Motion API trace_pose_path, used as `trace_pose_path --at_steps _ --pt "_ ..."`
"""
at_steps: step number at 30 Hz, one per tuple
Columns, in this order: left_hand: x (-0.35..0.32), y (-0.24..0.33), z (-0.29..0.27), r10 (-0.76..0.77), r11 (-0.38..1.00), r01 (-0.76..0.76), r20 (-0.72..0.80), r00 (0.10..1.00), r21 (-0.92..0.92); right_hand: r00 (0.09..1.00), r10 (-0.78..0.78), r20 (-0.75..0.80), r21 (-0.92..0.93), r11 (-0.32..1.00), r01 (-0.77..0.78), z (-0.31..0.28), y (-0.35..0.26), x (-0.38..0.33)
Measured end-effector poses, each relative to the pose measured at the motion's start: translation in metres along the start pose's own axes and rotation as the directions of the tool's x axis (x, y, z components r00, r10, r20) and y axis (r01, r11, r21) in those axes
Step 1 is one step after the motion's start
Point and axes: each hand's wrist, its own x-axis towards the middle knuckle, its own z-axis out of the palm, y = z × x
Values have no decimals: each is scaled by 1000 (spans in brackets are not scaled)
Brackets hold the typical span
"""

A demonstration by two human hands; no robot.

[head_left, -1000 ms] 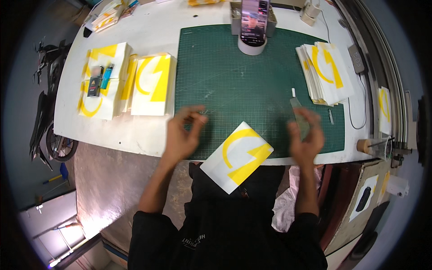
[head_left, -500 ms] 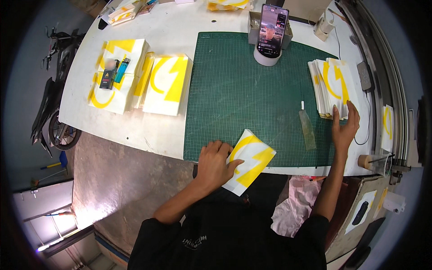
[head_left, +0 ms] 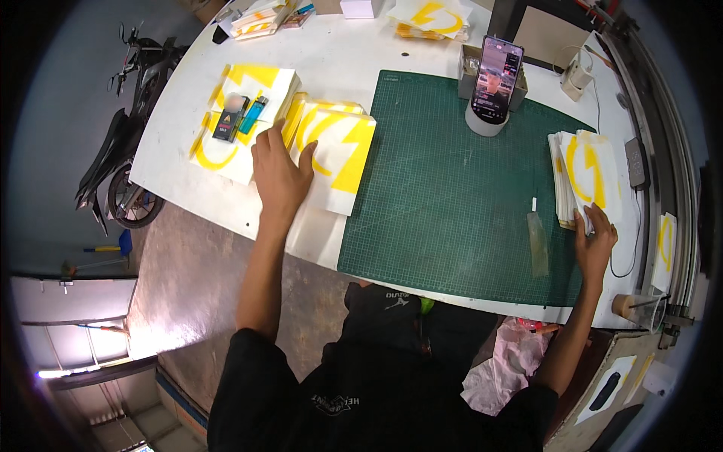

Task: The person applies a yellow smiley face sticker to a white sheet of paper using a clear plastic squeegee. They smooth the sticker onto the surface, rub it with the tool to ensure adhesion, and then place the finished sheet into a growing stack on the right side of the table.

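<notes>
- On the white table (head_left: 392, 45), toward ten o'clock from the green cutting mat (head_left: 459, 188), the left hand (head_left: 280, 172) lies flat, palm down, fingers together and pointing away from the person.
- Its fingers rest on the left edge of a stack of white sheets with yellow shapes (head_left: 331, 151), which sits just beside the mat's left edge; the bulk of that stack lies at three o'clock from the hand.
- At eleven o'clock from the left hand lies another yellow-printed sheet (head_left: 226, 124), with a small dark box (head_left: 228, 124) and a blue lighter (head_left: 254, 115) on top of it.
- At three o'clock on the mat, the right hand (head_left: 595, 241) reaches to the near corner of a second stack of yellow-printed sheets (head_left: 584, 177); its fingertips touch the bottom edge, but whether they pinch a sheet cannot be told.
- A clear plastic strip (head_left: 538, 241) lies on the mat at nine o'clock from the right hand, near it but apart.
- A phone (head_left: 495, 79) stands upright in a round holder at the mat's far edge, at twelve o'clock, well apart from both hands.
</notes>
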Motion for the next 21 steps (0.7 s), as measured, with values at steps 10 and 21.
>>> trace_pose_path --at_steps 10,21 --pt "-37 38 30 165 982 -177 160 973 64 984 65 -165 219 975 -28 -11 -16 -21" --pt "-78 116 38 237 134 856 855 462 -500 892 -445 -78 487 764 423 -18 -144 -135"
